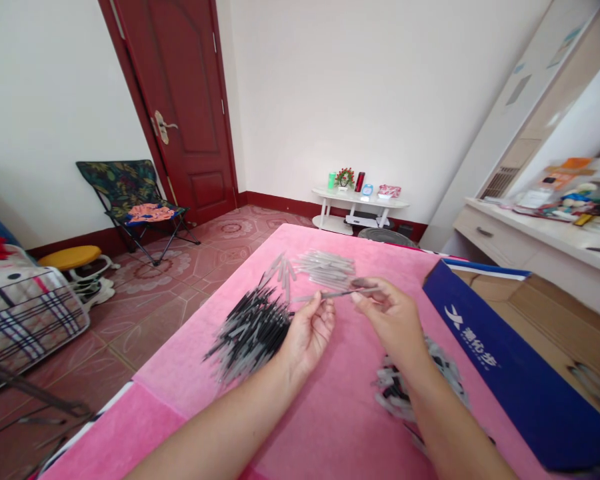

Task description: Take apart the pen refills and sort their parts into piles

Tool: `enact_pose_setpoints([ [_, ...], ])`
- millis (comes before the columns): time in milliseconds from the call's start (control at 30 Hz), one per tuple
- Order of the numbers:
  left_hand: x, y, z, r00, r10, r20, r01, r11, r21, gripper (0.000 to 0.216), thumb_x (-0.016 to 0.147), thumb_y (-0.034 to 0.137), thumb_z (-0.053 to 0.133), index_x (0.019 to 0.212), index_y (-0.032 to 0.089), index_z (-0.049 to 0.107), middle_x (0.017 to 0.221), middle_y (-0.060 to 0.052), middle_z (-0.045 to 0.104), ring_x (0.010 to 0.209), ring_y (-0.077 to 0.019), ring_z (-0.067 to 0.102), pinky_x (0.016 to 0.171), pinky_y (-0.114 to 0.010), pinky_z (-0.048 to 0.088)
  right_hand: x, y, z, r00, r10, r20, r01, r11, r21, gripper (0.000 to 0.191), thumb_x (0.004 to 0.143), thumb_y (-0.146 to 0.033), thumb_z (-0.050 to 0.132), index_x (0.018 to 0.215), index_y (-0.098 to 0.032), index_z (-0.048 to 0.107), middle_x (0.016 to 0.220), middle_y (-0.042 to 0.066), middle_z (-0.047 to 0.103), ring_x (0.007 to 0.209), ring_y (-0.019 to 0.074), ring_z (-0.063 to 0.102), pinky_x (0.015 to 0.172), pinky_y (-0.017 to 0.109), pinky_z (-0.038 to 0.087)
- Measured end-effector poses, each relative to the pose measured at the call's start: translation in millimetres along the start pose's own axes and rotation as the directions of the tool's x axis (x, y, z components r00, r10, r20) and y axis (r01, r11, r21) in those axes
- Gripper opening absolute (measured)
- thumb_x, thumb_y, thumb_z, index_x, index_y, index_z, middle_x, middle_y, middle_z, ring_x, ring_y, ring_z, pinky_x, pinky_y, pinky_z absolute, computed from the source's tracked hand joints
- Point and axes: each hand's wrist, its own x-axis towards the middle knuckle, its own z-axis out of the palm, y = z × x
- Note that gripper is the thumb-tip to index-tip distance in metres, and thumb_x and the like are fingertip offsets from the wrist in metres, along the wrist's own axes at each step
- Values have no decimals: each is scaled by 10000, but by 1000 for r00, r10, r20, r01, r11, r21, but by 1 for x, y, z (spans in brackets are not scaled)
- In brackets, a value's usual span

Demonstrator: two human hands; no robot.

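A slim grey tube [340,293] sits level (midair).

Refill pile [250,330] on table [330,413] L, tubes [325,267] behind, box [480,347] R

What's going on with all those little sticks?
A person holds one thin grey stick between both hands, left hand on one end, right hand on the other, above a pink table. A pile of black sticks lies by the left hand, clear tubes lie beyond, and small grey parts sit under the right arm.
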Motion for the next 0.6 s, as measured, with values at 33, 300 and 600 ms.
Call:
enact_pose_setpoints([
  [33,0,1,0,1000,6,-10,-6,1000,-2,75,782,106,510,746,81,572,649,-44,582,560,-54,561,529,-121,481,3,2,-6,999,31,40,-30,999,-37,297,693,-315,607,940,-153,569,924,70,625,745,151,597,598,260,498],
  [300,1,3,-4,996,31,-80,-32,999,-12,128,800,90,469,731,77,575,630,-51,591,557,-67,573,514,-130,488,23,36,-103,943,325,74,-145,597,-789,179,663,-325,568,744,-198,663,729,50,665,696,188,604,607,267,426],
  [600,1,-1,-10,997,25,-80,-21,999,41,108,784,83,491,744,78,592,632,-52,606,540,-72,576,500,-138,490,17,75,-129,847,532,15,-213,364,-907,167,624,-231,568,725,-253,699,733,22,675,717,177,609,594,233,405],
])
